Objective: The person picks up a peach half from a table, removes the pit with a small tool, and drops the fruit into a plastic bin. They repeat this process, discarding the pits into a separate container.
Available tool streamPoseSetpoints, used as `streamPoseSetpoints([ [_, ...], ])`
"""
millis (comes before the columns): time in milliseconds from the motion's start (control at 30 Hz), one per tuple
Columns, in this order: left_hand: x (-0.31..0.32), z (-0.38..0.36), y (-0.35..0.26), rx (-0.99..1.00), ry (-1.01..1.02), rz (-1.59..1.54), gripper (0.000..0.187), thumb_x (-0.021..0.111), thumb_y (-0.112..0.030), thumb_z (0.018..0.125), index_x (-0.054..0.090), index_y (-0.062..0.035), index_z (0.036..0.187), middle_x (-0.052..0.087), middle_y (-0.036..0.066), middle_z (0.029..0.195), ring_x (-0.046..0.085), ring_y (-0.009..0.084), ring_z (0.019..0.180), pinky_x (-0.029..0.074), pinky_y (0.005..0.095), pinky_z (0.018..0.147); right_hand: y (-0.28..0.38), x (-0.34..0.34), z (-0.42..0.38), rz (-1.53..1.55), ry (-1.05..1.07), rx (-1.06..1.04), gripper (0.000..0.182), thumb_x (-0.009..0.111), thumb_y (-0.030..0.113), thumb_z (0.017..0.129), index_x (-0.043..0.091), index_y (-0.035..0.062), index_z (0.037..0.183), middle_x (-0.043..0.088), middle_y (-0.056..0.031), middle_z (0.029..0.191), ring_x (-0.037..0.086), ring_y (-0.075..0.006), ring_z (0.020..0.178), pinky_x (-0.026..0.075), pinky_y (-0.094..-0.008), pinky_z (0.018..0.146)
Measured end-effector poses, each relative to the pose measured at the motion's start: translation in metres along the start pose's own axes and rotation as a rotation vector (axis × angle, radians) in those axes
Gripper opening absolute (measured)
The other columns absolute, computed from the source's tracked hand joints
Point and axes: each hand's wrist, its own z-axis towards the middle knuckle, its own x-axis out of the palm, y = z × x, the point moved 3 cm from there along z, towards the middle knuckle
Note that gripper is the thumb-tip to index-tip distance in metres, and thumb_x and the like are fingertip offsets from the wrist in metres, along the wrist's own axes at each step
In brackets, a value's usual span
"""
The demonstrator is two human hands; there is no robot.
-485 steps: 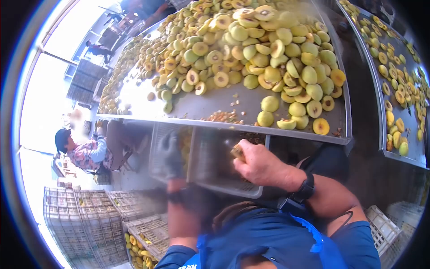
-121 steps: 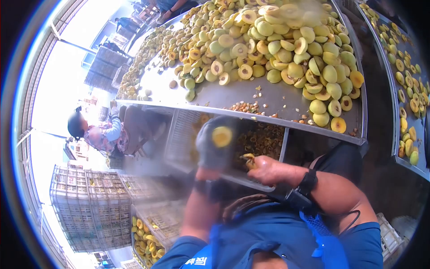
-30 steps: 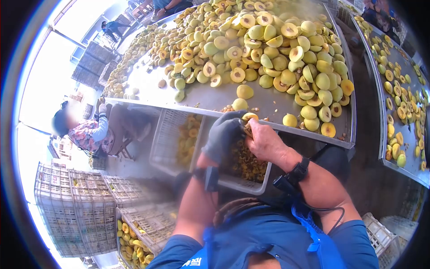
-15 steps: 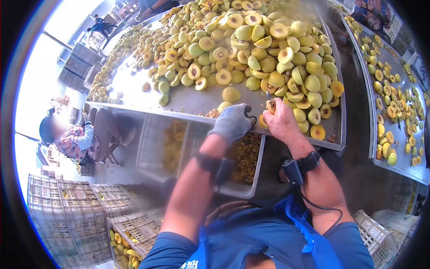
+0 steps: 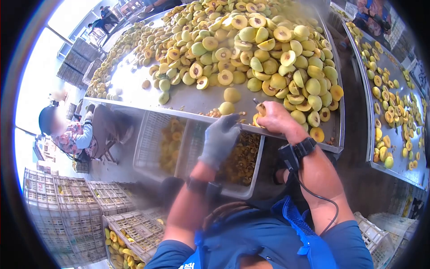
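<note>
My left hand, in a grey glove, is over the crate at the table's front edge. Its fingers are curled together; anything inside them is hidden. At the same edge, my bare right hand is closed around a small tool with a short handle and a dark tip. A yellow fruit piece shows just beneath the tool, by my right fingers. Behind both hands, halved yellow-green fruit is heaped on the metal table. Two halves lie apart from the heap, near my left hand.
Below the table edge stand a crate of fruit pieces and a crate of brownish scraps. A second table with fruit is at right. Stacked crates fill the lower left. A seated person is at left.
My left hand has drawn back toward me and left, away from my right hand. My right hand has shifted slightly left, still around the tool. The view has moved a little.
</note>
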Motion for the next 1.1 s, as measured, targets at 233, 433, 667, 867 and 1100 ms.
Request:
streamPoseSetpoints([
  [233,-0.029,-0.025,-0.009,-0.044,0.092,-0.466,0.057,0.068,-0.003,0.096,0.051,-0.0023,0.150,0.068,0.005,0.116,0.060,0.0075,0.087,0.052,0.0227,0.075,0.059,0.031,-0.026,0.910,0.120,0.084,0.019,0.068,0.020,0.099,0.064,0.0020,0.100,0.060,-0.0004,0.073,0.049,-0.0054,0.050,0.040,-0.0217,0.044],
  [433,-0.060,-0.035,0.000,0.108,-0.014,-0.536,0.050,0.064,-0.004,0.099,0.053,0.0012,0.147,0.066,0.010,0.126,0.062,0.0118,0.106,0.052,0.0256,0.090,0.091,0.069,-0.039,1.120,0.238,0.303,0.021,0.064,0.023,0.102,0.063,0.0023,0.097,0.058,-0.0013,0.073,0.050,-0.0068,0.049,0.041,-0.0224,0.044],
  [667,-0.068,-0.039,0.026,0.039,-0.012,-0.620,0.040,0.043,-0.019,0.107,0.060,0.0060,0.133,0.067,0.012,0.123,0.063,0.0169,0.113,0.049,0.0299,0.100,0.112,0.077,-0.056,0.691,0.215,-0.012,0.021,0.063,0.020,0.100,0.061,0.0003,0.106,0.064,-0.0079,0.082,0.058,-0.0158,0.064,0.048,-0.0304,0.060],
  [867,-0.068,-0.037,0.017,0.116,0.019,-0.389,0.042,0.042,-0.026,0.109,0.069,0.0019,0.123,0.073,0.009,0.111,0.067,0.0151,0.102,0.053,0.0323,0.094,0.115,0.058,-0.059,0.373,0.184,-0.121,0.019,0.065,0.011,0.092,0.060,-0.0022,0.105,0.063,-0.0096,0.077,0.056,-0.0176,0.071,0.050,-0.0355,0.069],
  [1100,-0.050,-0.035,0.026,-0.147,-0.040,-0.670,0.041,0.046,-0.028,0.109,0.072,0.0036,0.111,0.074,0.008,0.099,0.069,0.0131,0.089,0.055,0.0275,0.079,0.102,0.073,-0.064,0.117,0.125,-0.177,0.021,0.062,0.010,0.090,0.050,-0.0012,0.104,0.064,-0.0306,0.078,0.063,-0.0525,0.078,0.050,-0.0541,0.066],
])
